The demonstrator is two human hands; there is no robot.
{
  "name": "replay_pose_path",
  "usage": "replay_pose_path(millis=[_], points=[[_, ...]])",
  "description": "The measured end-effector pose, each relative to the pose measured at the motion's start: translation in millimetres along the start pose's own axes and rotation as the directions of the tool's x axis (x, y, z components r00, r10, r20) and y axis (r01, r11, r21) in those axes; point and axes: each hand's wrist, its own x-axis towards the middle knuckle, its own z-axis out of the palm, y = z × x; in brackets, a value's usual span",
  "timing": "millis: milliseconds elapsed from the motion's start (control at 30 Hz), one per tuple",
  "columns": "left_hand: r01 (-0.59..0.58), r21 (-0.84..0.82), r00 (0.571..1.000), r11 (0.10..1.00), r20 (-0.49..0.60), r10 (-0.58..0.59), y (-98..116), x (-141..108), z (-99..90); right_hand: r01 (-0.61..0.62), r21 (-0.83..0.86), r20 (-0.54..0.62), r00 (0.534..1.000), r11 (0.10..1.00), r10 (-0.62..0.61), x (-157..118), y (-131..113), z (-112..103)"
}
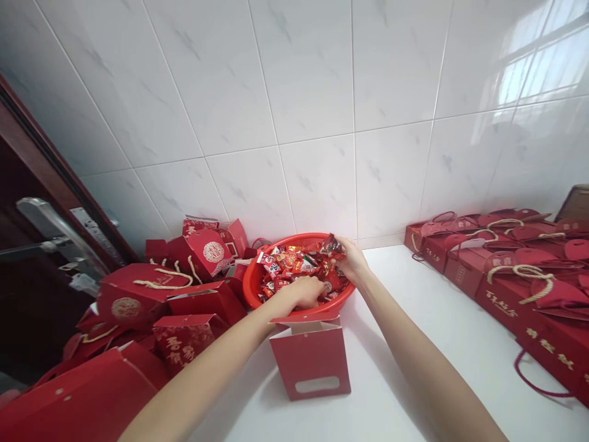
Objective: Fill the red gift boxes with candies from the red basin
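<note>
A round red plastic basket (252, 288) full of wrapped candies (291, 261) stands against the tiled wall. My left hand (309, 291) reaches over its near rim with curled fingers down among the candies; its fingertips are partly hidden, so what they grip I cannot make out. At the basket's right side, my right hand (353, 263) is closed on candy in dark, shiny wrappers (332, 247). Just in front of the basket, a red paper gift box (313, 362) stands upright with its top open and an oval cut-out low on its near face.
Red gift boxes (133, 301), some with rope handles, are heaped on the left. Rows of closed red boxes (488, 276) line the right side of the white tabletop (386, 294). A dark door with a metal handle (55, 227) is at far left.
</note>
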Motion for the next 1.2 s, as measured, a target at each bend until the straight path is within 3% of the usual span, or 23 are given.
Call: replay_pose_path(millis=[133,233,333,533,667,733,800,867,933,1067,1200], points=[[0.066,-0.104,0.979,0.992,-0.186,-0.085,-11,-3,-4.2,0.009,0.046,-0.064,0.998,0.999,-0.006,-3,-4,3],[0.194,-0.118,0.912,0.974,-0.343,-0.223,-18,-4,-6.5,0.011,0.062,-0.097,0.995,0.998,-0.004,-3,-5,3],[0.257,-0.173,0.86,0.951,-0.407,-0.306,-23,-1,-5.0,0.014,0.069,-0.09,0.996,0.998,-0.008,-2,-4,3],[0.144,-0.303,0.863,0.942,-0.427,-0.269,-34,7,2.6,0.016,0.067,-0.092,0.996,0.998,-0.009,-2,-4,3],[0.088,-0.373,0.803,0.924,-0.522,-0.287,-39,10,3.2,0.018,0.064,-0.1,0.995,0.998,-0.011,-3,-4,3],[0.004,-0.356,0.779,0.934,-0.585,-0.227,-39,10,2.8,0.02,0.068,-0.1,0.995,0.997,-0.013,-2,-4,3],[-0.144,-0.339,0.83,0.93,-0.553,-0.073,-37,8,3.1,0.022,0.075,-0.099,0.995,0.997,-0.015,-2,-4,3],[-0.271,-0.331,0.911,0.904,-0.39,0.13,-32,6,4.2,0.024,0.079,-0.096,0.995,0.997,-0.017,-1,-4,2],[-0.291,-0.292,0.948,0.911,-0.217,0.233,-26,4,5.4,0.025,0.074,-0.091,0.996,0.997,-0.018,-1,-3,2],[-0.068,-0.102,0.987,0.993,-0.154,0.052,-11,0,3.7,0.035,0.053,-0.088,0.996,0.998,-0.03,-3,-4,3],[0.065,-0.039,0.982,0.997,-0.173,-0.071,-7,1,-0.8,0.037,0.049,-0.095,0.995,0.998,-0.033,-4,-4,3]])
